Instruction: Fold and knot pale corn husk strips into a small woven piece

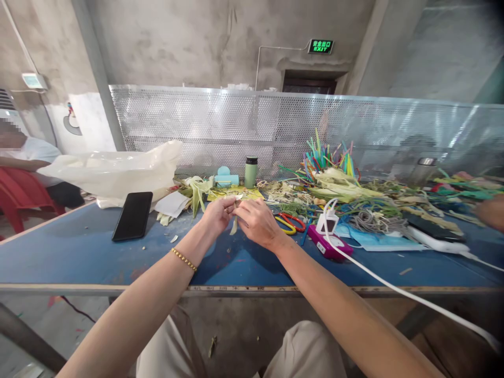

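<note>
Over the blue table, my left hand and my right hand meet with their fingers closed. Between the fingertips they pinch a pale strip of dried husk, whose lower end hangs down. The fingers cover its middle. Just right of my right hand lie rings with red and yellow handles, perhaps scissors. Behind the hands are yellowish sheets and a green flask with a black lid.
A black phone, a white paper and a large plastic bag lie left. To the right are husks, colourful sticks, a purple power strip and a white cable. Another person's hand shows far right.
</note>
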Motion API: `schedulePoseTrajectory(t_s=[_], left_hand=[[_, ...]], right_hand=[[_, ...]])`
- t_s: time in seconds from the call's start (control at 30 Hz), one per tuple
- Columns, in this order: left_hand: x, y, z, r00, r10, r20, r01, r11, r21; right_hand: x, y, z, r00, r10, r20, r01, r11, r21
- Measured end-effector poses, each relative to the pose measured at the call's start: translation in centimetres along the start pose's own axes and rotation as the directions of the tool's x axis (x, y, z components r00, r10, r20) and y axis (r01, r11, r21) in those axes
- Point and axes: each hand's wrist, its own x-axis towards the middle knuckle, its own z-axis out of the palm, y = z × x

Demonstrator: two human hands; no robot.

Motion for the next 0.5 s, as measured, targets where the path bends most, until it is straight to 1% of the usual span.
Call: schedulePoseTrajectory(t_s=[0.1, 0.2, 0.3, 0.4, 0.5], left_hand=[[0.0, 0.0, 0.0, 1.0, -0.024, -0.01, 0.024, 1.0, 0.017], [-0.3, 0.0, 0.2, 0.999, -0.054, -0.004, 0.054, 0.998, 0.022], [-0.7, -0.1, 0.6, 0.998, -0.057, 0.009, 0.057, 0.998, 0.006], [-1.0, 0.0, 1.0, 1.0, -0.024, -0.004, 0.024, 1.0, -0.01], [-1.1, 0.0, 1.1, 1.0, -0.024, -0.019, 0.023, 1.0, -0.009]], right_hand=[[0.0, -0.1, 0.0, 0.992, 0.112, -0.063, -0.111, 0.994, 0.017], [0.0, -0.1, 0.1, 0.975, 0.188, -0.115, -0.193, 0.98, -0.037], [0.1, -0.2, 0.1, 0.969, 0.199, -0.143, -0.21, 0.976, -0.062], [0.2, -0.1, 0.1, 0.97, 0.173, -0.173, -0.184, 0.982, -0.049], [0.2, 0.0, 0.1, 0.969, 0.148, -0.199, -0.16, 0.986, -0.049]])
